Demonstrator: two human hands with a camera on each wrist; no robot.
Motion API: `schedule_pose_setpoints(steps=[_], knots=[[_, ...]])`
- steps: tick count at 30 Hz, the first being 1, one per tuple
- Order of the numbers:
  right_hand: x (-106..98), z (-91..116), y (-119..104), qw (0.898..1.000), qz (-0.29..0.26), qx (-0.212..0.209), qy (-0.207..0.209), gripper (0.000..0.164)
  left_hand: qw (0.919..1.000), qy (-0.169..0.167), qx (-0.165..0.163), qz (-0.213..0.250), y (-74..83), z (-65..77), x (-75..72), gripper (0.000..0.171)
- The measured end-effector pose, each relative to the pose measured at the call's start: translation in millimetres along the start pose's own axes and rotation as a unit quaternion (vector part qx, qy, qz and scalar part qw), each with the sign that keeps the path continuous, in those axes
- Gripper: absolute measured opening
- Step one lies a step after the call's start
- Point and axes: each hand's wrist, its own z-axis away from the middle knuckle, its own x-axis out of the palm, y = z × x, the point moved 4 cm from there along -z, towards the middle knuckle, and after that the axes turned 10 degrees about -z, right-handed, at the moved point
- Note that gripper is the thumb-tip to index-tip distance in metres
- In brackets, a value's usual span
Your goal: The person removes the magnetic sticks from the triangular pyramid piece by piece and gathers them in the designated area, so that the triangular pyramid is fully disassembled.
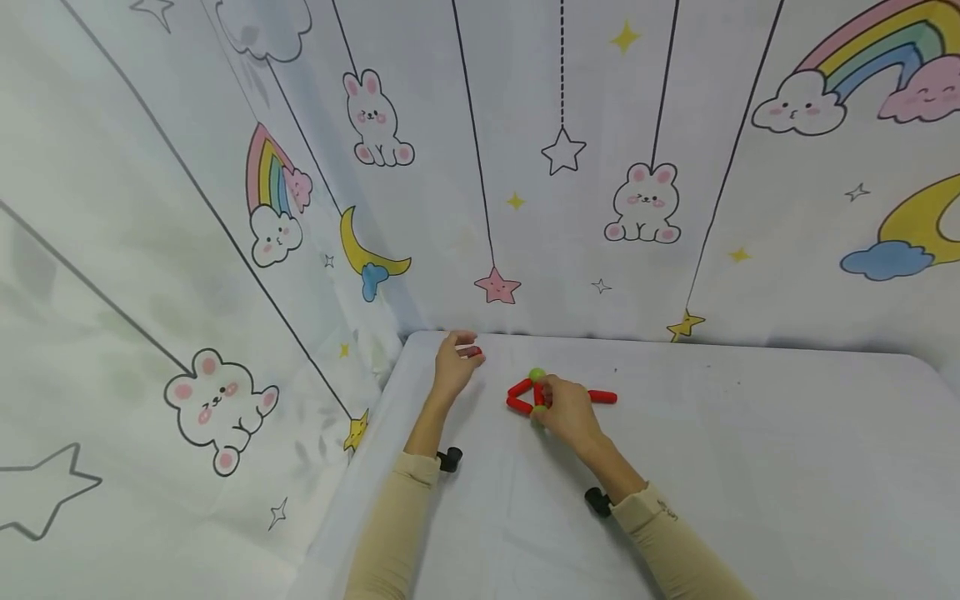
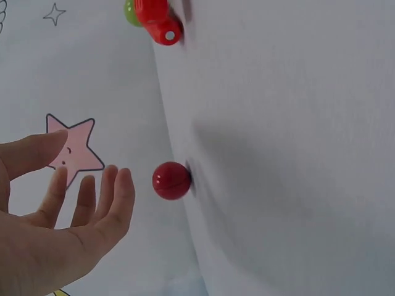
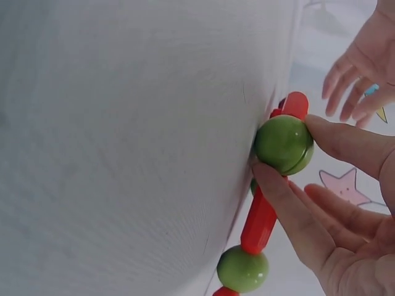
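Note:
My right hand (image 1: 572,410) pinches a green ball (image 3: 282,145) between thumb and finger. The ball is part of a linked toy of green balls and red rods lying on the table. One red rod (image 3: 259,222) runs to another green ball (image 3: 242,269) in the right wrist view. In the head view, two red rods (image 1: 520,406) meet in a point on the left, and a third red rod (image 1: 602,397) sticks out to the right. My left hand (image 1: 453,368) hovers with bent, parted fingers near a red ball (image 2: 171,180), not touching it in the left wrist view.
A white-covered table (image 1: 750,467) spreads under both hands. Behind it and on the left hangs a white curtain (image 1: 525,242) printed with rabbits, stars and rainbows. Small black devices (image 1: 450,459) sit at both wrists.

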Motion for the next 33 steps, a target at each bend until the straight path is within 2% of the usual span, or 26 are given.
schedule_pose_setpoints(steps=[5, 9, 12, 15, 23, 27, 33], knots=[[-0.4, -0.2, -1.0, 1.0, 0.001, 0.0, 0.0, 0.059, 0.9978, -0.06, -0.007, -0.028, 4.9, 19.6, 12.7, 0.042], [-0.9, -0.7, -0.4, 1.0, 0.001, 0.011, -0.003, 0.06, 0.9928, -0.111, -0.01, -0.043, 4.7, 32.9, 24.8, 0.045], [-0.9, -1.1, 0.9, 1.0, -0.001, 0.014, -0.005, 0.06, 0.9891, -0.138, -0.016, -0.049, 4.6, 40.9, 31.0, 0.047], [-1.0, -0.9, 2.2, 1.0, -0.005, 0.014, -0.006, 0.059, 0.987, -0.153, -0.026, -0.043, 3.5, 46.4, 34.6, 0.049], [-0.9, -1.5, 3.9, 1.0, -0.022, 0.021, -0.008, 0.055, 0.9818, -0.185, -0.043, 0.007, -3.8, 53.1, 39.0, 0.052], [-0.7, -2.8, 4.9, 1.0, -0.014, 0.024, -0.012, 0.055, 0.9808, -0.187, -0.054, 0.015, -10.7, 54.2, 39.7, 0.051], [-2.5, -2.9, 5.1, 0.999, -0.012, 0.031, -0.014, 0.056, 0.9821, -0.181, -0.051, 0.018, -15.2, 55.1, 40.8, 0.049]])
